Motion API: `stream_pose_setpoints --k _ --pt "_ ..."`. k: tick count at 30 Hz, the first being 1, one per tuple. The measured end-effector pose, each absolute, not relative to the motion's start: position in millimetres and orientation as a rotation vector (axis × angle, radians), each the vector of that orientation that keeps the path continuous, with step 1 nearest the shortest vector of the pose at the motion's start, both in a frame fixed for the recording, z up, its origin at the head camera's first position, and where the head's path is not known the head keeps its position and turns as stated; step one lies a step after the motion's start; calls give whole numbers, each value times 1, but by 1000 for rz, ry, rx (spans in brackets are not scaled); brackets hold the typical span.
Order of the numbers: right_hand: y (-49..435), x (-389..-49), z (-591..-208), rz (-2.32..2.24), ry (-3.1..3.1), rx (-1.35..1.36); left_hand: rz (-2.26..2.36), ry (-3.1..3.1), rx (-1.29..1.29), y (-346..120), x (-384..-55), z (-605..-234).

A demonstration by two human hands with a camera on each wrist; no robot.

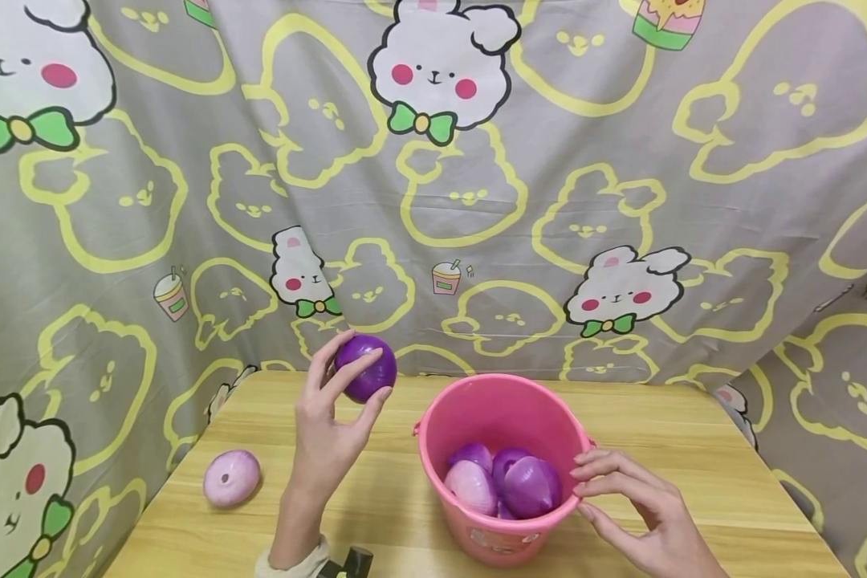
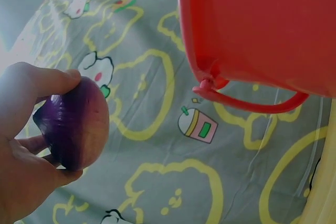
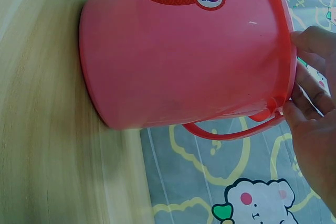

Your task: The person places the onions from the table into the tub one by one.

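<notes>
My left hand [image 1: 332,433] grips a shiny purple onion [image 1: 376,373] between thumb and fingers, raised to the left of a pink bucket [image 1: 506,401]. In the left wrist view, fingertips press both sides of the onion [image 2: 79,124]. Inside the bucket lie several onions [image 1: 531,486], some dark purple and one paler. My right hand [image 1: 639,502] touches the bucket's right rim, its fingers mostly straight. The right wrist view shows those fingertips right at the rim, near the handle joint of the bucket [image 3: 184,72].
A pale purple onion [image 1: 231,479] sits alone on the wooden table [image 1: 376,498], left of my left hand. Patterned grey cloth [image 1: 433,209] hangs behind and beside the table. The bucket's handle [image 3: 231,136] hangs down at its far side.
</notes>
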State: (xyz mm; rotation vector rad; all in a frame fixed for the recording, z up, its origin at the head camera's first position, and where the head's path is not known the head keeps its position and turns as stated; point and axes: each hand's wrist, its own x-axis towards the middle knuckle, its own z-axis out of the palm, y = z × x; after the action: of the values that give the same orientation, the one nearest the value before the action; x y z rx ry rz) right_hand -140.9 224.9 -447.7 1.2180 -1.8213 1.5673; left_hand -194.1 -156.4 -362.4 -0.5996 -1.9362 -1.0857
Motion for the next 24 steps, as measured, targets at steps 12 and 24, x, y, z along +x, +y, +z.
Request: stream_pose_setpoints --k 12,24 --pt "225 -140 -447 1546 -1806 1230 -1114 -1934 -676 -145 -194 -366" --pt "225 -142 -447 1543 -1785 1252 -1176 -1927 -738 -136 -193 -367"
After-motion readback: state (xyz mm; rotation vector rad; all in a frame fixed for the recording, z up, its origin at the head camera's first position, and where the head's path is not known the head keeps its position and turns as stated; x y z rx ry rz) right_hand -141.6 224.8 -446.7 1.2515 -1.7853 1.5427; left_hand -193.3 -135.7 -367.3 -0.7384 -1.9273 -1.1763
